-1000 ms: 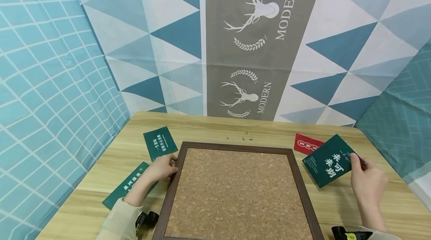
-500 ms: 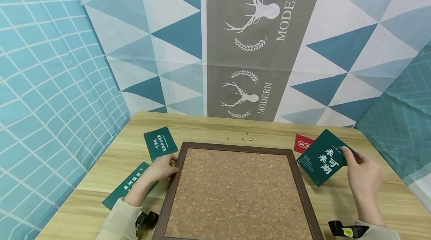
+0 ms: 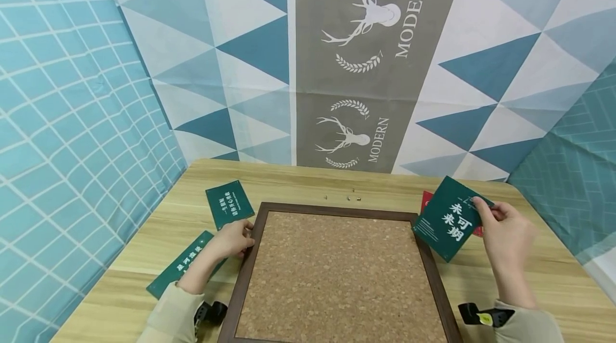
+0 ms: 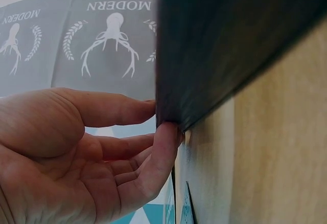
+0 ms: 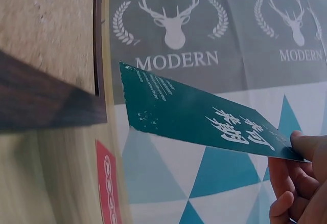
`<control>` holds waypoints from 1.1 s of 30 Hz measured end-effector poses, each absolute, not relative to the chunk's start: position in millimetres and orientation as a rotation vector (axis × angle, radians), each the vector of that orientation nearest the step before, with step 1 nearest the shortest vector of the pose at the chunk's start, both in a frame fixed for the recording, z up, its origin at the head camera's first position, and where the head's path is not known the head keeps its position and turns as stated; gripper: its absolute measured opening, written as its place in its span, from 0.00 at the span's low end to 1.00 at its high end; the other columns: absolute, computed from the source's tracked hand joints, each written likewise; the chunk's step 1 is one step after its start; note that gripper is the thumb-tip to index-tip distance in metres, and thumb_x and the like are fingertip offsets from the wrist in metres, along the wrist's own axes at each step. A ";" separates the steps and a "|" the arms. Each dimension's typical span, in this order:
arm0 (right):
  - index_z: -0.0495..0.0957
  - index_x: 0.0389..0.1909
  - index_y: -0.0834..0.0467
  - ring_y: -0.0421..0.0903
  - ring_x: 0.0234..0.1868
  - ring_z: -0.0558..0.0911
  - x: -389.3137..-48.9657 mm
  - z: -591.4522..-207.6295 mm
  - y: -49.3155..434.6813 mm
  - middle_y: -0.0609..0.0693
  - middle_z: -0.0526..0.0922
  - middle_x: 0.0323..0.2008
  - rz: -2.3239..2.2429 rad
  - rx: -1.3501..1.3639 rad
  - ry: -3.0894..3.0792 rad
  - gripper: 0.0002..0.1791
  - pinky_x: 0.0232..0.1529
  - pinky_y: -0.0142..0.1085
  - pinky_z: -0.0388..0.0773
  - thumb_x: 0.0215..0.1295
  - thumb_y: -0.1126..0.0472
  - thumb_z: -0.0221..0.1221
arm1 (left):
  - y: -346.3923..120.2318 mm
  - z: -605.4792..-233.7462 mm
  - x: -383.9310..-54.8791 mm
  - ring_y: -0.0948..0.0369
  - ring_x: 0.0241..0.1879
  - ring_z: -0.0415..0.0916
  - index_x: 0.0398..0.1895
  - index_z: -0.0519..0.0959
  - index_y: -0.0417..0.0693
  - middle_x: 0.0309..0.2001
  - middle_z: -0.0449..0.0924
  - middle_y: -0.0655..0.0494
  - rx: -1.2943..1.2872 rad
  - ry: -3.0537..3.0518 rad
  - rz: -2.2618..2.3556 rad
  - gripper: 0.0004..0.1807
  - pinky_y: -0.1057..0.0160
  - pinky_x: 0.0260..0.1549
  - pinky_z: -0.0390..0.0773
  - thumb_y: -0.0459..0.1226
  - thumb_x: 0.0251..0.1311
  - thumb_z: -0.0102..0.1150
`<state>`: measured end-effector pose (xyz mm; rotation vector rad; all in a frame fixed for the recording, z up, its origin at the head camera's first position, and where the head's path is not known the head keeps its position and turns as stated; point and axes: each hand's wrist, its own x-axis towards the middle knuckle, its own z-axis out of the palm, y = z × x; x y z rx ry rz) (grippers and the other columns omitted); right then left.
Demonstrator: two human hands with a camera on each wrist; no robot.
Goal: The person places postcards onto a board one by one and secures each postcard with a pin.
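Note:
A cork board in a dark brown wooden frame lies on the table. At its left edge, my left hand pinches the frame, thumb on one side and a finger curled at the lower edge in the left wrist view, where the dark frame fills the upper right. Between thumb and fingers, my right hand holds a green card with white Chinese characters by one corner. The card is tilted in the air, its left corner overlapping the board's right frame edge in the head view. It partly hides a red card behind.
Two more green cards lie left of the board, one farther back and one nearer card partly under my left arm. Several tiny metal pins lie behind the board. A patterned cloth backdrop rises at the table's back edge.
My right hand has carried the green card leftward, from over the right of the table to the board's right edge, covering more of the red card. The left hand stays put.

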<state>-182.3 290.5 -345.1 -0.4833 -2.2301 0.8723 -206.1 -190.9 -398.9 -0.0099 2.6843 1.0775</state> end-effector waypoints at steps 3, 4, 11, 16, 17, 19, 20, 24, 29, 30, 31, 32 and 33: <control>0.77 0.24 0.65 0.32 0.07 0.62 -185.4 -343.4 285.6 0.31 0.68 0.08 0.870 -0.440 -2.223 0.23 0.10 0.30 0.53 0.59 0.46 0.57 | -190.5 -398.5 -205.7 0.60 0.24 0.74 0.52 0.68 0.31 0.32 0.73 0.47 -0.001 2.685 1.076 0.19 0.62 0.23 0.77 0.29 0.58 0.53; 0.77 0.23 0.65 0.33 0.07 0.61 -186.2 -343.0 283.9 0.33 0.69 0.08 0.863 -0.432 -2.225 0.23 0.09 0.31 0.52 0.60 0.46 0.57 | -190.4 -398.2 -205.5 0.60 0.24 0.74 0.52 0.68 0.31 0.32 0.73 0.47 0.005 2.686 1.072 0.19 0.62 0.23 0.77 0.29 0.58 0.53; 0.79 0.31 0.67 0.28 0.10 0.64 -191.5 -339.2 271.4 0.63 0.81 0.23 0.898 -0.394 -2.260 0.24 0.09 0.30 0.56 0.64 0.47 0.52 | -189.8 -396.4 -203.7 0.60 0.25 0.74 0.52 0.68 0.31 0.33 0.72 0.47 0.001 2.683 1.061 0.19 0.62 0.23 0.77 0.29 0.58 0.53; 0.79 0.35 0.67 0.27 0.14 0.65 -195.3 -336.6 261.8 0.63 0.81 0.25 0.928 -0.389 -2.283 0.25 0.13 0.29 0.61 0.67 0.47 0.48 | -190.2 -394.7 -204.6 0.60 0.26 0.74 0.52 0.67 0.30 0.33 0.72 0.46 0.016 2.679 1.068 0.19 0.62 0.23 0.77 0.29 0.58 0.52; 0.79 0.35 0.67 0.27 0.14 0.65 -196.2 -336.5 260.1 0.62 0.80 0.23 0.920 -0.380 -2.280 0.25 0.13 0.29 0.61 0.67 0.48 0.48 | -190.3 -394.6 -204.7 0.60 0.26 0.74 0.52 0.67 0.30 0.33 0.72 0.46 0.016 2.678 1.069 0.19 0.62 0.24 0.77 0.29 0.58 0.52; 0.79 0.33 0.66 0.30 0.14 0.64 -197.6 -336.5 257.3 0.58 0.78 0.18 0.910 -0.364 -2.278 0.25 0.14 0.30 0.60 0.68 0.48 0.46 | -190.8 -394.9 -205.0 0.60 0.26 0.74 0.52 0.67 0.30 0.33 0.72 0.47 0.009 2.676 1.071 0.19 0.62 0.24 0.77 0.29 0.58 0.53; 0.79 0.32 0.66 0.32 0.13 0.64 -198.3 -336.8 256.0 0.56 0.76 0.16 0.904 -0.354 -2.277 0.25 0.14 0.31 0.59 0.68 0.48 0.45 | -191.0 -395.4 -205.1 0.60 0.26 0.74 0.52 0.67 0.30 0.33 0.72 0.47 0.007 2.675 1.072 0.19 0.62 0.24 0.77 0.29 0.58 0.53; 0.78 0.30 0.66 0.35 0.11 0.63 -200.1 -337.4 250.2 0.52 0.71 0.12 0.893 -0.327 -2.275 0.25 0.13 0.33 0.57 0.69 0.48 0.44 | -191.6 -396.9 -205.4 0.60 0.25 0.74 0.53 0.67 0.31 0.31 0.71 0.48 0.006 2.675 1.078 0.19 0.62 0.23 0.77 0.29 0.58 0.53; 0.79 0.36 0.66 0.32 0.10 0.66 -201.4 -337.6 241.5 0.60 0.79 0.20 0.937 -0.299 -2.304 0.26 0.12 0.28 0.62 0.68 0.46 0.44 | -192.3 -399.0 -205.2 0.60 0.25 0.73 0.53 0.67 0.30 0.31 0.70 0.48 0.024 2.690 1.071 0.20 0.62 0.23 0.77 0.30 0.58 0.53; 0.79 0.38 0.66 0.31 0.10 0.67 -201.7 -337.5 239.8 0.61 0.80 0.22 0.947 -0.292 -2.314 0.26 0.12 0.26 0.64 0.68 0.46 0.44 | -192.2 -399.3 -205.1 0.60 0.25 0.73 0.53 0.67 0.31 0.31 0.70 0.48 0.019 2.692 1.073 0.20 0.62 0.23 0.77 0.30 0.58 0.53; 0.79 0.40 0.66 0.31 0.10 0.68 -202.0 -337.5 238.1 0.62 0.81 0.24 0.954 -0.287 -2.320 0.26 0.12 0.25 0.65 0.68 0.46 0.44 | -192.2 -399.7 -205.2 0.60 0.24 0.73 0.53 0.67 0.31 0.31 0.70 0.48 0.022 2.695 1.070 0.20 0.62 0.23 0.77 0.30 0.58 0.53; 0.79 0.40 0.65 0.31 0.11 0.69 -202.2 -337.5 236.5 0.62 0.81 0.25 0.956 -0.287 -2.326 0.26 0.12 0.25 0.66 0.68 0.46 0.45 | -192.0 -400.2 -205.2 0.60 0.24 0.73 0.53 0.67 0.31 0.31 0.70 0.48 0.016 2.695 1.070 0.20 0.62 0.23 0.77 0.30 0.58 0.53; 0.78 0.40 0.65 0.31 0.11 0.69 -202.4 -337.2 234.9 0.62 0.81 0.24 0.959 -0.285 -2.329 0.25 0.12 0.25 0.66 0.68 0.47 0.45 | -191.8 -400.5 -205.2 0.60 0.24 0.73 0.53 0.67 0.31 0.31 0.70 0.48 0.012 2.695 1.068 0.20 0.62 0.23 0.77 0.30 0.58 0.53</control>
